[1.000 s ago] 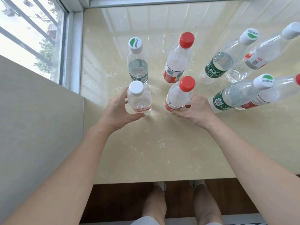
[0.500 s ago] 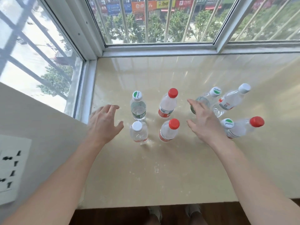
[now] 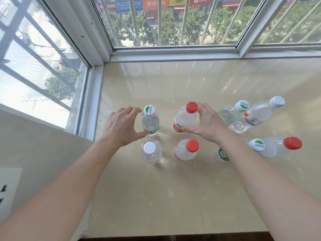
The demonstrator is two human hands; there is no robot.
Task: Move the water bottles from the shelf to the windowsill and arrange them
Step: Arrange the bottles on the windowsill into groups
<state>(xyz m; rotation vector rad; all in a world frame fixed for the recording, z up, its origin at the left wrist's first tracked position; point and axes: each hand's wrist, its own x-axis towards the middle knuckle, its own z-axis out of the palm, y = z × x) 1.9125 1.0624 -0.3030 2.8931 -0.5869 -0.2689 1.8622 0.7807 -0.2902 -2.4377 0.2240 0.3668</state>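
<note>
Barred windows (image 3: 173,21) wrap the corner ahead of you, with trees and shop signs outside, and a glossy cream windowsill (image 3: 173,197) runs below them. On the wall at far left you can see part of a white socket plate (image 3: 7,192).

Eight water bottles stand on the sill in two rows. Your left hand (image 3: 121,127) reaches in beside the back-left bottle (image 3: 150,123), the one with the green-and-white cap. The fingers are spread and the thumb tip lies at the bottle's base; the grip is wide open and closed around nothing. Just in front of that bottle stands a white-capped bottle (image 3: 150,153), apart from your hand.

Next along, a red-capped bottle (image 3: 185,120) stands in the back row, and your right hand (image 3: 206,125) is wrapped around it, fingers behind the neck near the cap and thumb across the red label at the bottom. In front of it stands a second red-capped bottle (image 3: 186,150), untouched.

To the right, your forearm crosses a green-labelled bottle (image 3: 224,153) in the front row, hiding most of it. Behind it a green-capped bottle (image 3: 232,113) and a white-capped one (image 3: 260,113) stand close together. At front right, another green-capped bottle (image 3: 258,145) stands just beside a red-capped one (image 3: 284,146).
</note>
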